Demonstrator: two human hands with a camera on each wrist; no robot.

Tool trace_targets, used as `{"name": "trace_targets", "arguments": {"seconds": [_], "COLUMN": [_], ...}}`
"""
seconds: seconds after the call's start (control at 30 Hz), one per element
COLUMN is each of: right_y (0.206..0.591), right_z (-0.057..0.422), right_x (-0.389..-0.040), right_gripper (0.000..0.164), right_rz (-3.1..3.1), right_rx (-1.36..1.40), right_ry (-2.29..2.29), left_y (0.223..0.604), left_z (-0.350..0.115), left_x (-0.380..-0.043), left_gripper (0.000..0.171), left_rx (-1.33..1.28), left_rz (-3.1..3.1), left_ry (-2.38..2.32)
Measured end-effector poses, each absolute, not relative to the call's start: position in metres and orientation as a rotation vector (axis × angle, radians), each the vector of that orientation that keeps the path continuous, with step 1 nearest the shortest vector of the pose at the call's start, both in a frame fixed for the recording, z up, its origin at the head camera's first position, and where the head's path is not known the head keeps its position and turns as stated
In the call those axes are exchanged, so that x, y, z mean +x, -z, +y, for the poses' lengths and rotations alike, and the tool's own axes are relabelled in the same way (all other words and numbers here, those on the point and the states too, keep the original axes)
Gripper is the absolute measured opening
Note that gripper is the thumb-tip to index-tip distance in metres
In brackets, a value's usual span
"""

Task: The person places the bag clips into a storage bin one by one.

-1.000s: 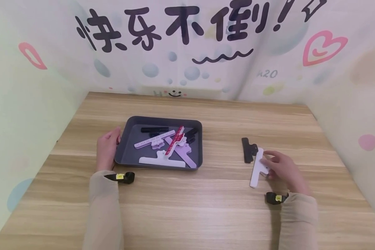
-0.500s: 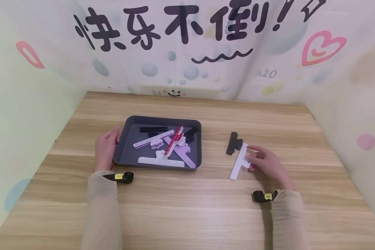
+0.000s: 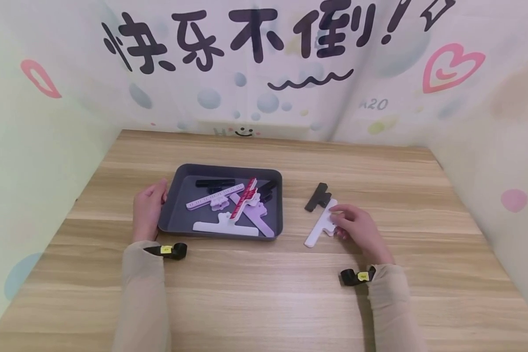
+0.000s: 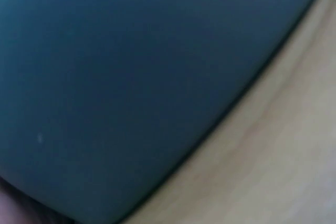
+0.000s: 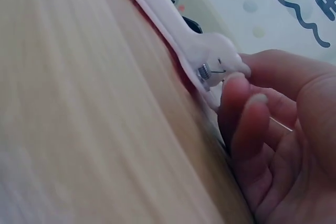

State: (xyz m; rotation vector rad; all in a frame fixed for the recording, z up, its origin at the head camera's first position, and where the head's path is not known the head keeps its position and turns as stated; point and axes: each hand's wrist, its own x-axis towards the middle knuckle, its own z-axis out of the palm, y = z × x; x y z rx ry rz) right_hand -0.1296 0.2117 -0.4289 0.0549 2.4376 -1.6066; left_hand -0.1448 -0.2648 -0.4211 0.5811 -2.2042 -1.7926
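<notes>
In the head view my left hand [image 3: 148, 208] is at the left side of a dark grey baking tray [image 3: 164, 215], its fingers curled at the rim. The left wrist view is filled by the tray's outer wall [image 4: 131, 77]. My right hand [image 3: 358, 230] pinches the handle of a white bag clip [image 3: 320, 226], right of the tray. The right wrist view shows this clip's metal spring [image 5: 203, 71] and a red underside. A black clip [image 3: 318, 197] lies against the white clip's far end; whether they are joined cannot be told.
Inside the tray lie a white clip [image 3: 224, 227], a red-and-white clip [image 3: 244, 201], two lilac clips [image 3: 257, 217] and some black clips [image 3: 214, 183], partly overlapping. The wooden table [image 3: 264, 298] meets a printed cloth [image 3: 264, 73] at the back.
My right hand has moved left toward the tray with the white clip, and the black clip has shifted along with it, both turning slightly clockwise. The left hand and tray hold nearly still.
</notes>
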Motion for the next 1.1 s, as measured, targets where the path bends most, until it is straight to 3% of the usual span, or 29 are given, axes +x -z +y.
{"name": "trace_targets", "arguments": {"seconds": [0.27,0.67,1.1], "right_y": [0.432,0.43,0.423], "right_z": [0.209,0.199,0.159], "right_x": [-0.13,-0.133,-0.138], "right_gripper": [0.028,0.031,0.021], "right_rz": [2.492,2.389,2.057], "right_rx": [0.147,0.214,0.007], "right_ry": [1.749,2.053,2.325], "left_y": [0.421,0.421,0.422], "left_z": [-0.264,-0.263,-0.265], "left_x": [-0.144,-0.145,-0.147], "left_gripper": [0.057,0.054,0.051], "left_rx": [0.599,0.6,0.58], "left_rz": [-2.219,-2.204,-2.194], "left_ry": [1.794,1.801,1.797]}}
